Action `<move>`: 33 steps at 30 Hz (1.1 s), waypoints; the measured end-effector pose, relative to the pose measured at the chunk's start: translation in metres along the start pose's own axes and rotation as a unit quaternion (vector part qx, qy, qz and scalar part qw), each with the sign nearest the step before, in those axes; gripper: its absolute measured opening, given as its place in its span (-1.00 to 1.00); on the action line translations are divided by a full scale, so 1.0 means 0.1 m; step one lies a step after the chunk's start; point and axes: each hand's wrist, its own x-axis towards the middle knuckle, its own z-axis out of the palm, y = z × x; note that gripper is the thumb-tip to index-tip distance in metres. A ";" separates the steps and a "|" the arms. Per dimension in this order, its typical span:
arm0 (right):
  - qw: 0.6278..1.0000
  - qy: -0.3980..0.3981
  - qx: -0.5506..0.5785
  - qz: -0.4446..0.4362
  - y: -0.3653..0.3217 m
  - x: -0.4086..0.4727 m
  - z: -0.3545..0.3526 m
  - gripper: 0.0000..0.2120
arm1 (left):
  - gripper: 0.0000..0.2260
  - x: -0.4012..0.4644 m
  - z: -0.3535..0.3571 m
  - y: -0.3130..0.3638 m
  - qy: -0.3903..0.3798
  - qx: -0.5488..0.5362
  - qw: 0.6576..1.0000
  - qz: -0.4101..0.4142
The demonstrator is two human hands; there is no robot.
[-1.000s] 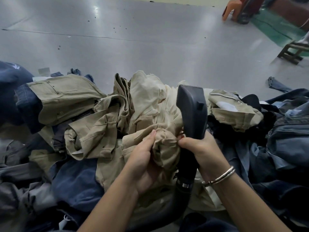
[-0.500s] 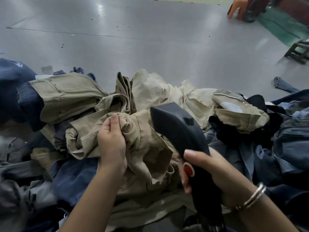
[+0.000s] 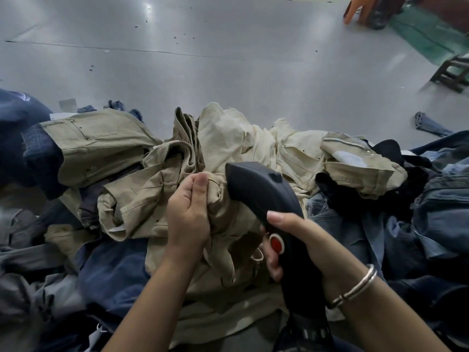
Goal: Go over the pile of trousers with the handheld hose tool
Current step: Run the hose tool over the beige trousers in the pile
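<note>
A pile of trousers (image 3: 266, 146) in khaki, cream and blue denim spreads across the lower half of the view. My left hand (image 3: 189, 212) grips a bunched fold of the khaki trousers (image 3: 142, 199) at the middle of the pile. My right hand (image 3: 302, 240) holds the dark handheld hose tool (image 3: 261, 191) by its handle, beside a red button (image 3: 276, 243). The tool's head points up and left, touching the gripped khaki fold. Its hose (image 3: 307, 329) runs down out of view.
Grey floor (image 3: 228, 59) stretches beyond the pile. An orange plastic stool (image 3: 357, 8) stands at the far right, a wooden stool (image 3: 451, 72) at the right edge, and a loose denim piece (image 3: 429, 125) lies on the floor.
My left hand has moved right and taken a fresh grip on the khaki fold. The tool's head now sits right against that fold.
</note>
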 end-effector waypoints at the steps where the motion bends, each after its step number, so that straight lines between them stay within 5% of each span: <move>1: 1.000 0.005 0.012 0.002 -0.03 0.01 -0.03 -0.35 | -0.74 0.00 0.00 0.00 -0.001 0.001 1.000 -0.004; 5: 0.997 -0.046 0.055 -0.005 -0.04 -0.06 -0.08 -0.48 | -0.71 0.03 -0.03 -0.02 0.019 0.006 1.000 -0.019; 8: 0.996 -0.088 0.006 0.008 0.06 -0.11 0.02 -0.38 | -0.72 0.04 -0.05 0.00 0.003 -0.018 0.998 -0.058; 16: 0.995 0.033 0.084 0.043 -0.09 -0.03 0.01 -0.60 | -0.72 0.01 -0.03 0.01 -0.059 -0.035 0.995 -0.077; 22: 0.996 -0.066 0.048 0.032 -0.02 -0.12 0.02 -0.35 | -0.71 0.05 -0.06 -0.02 -0.063 -0.060 0.989 -0.116; 28: 0.996 0.018 0.060 0.058 -0.05 -0.03 0.08 -0.64 | -0.72 0.00 -0.05 -0.01 -0.110 -0.069 0.983 -0.132; 33: 0.995 -0.016 0.090 0.027 -0.11 -0.08 -0.03 -0.53 | -0.66 0.06 -0.03 -0.01 -0.057 -0.084 0.983 -0.150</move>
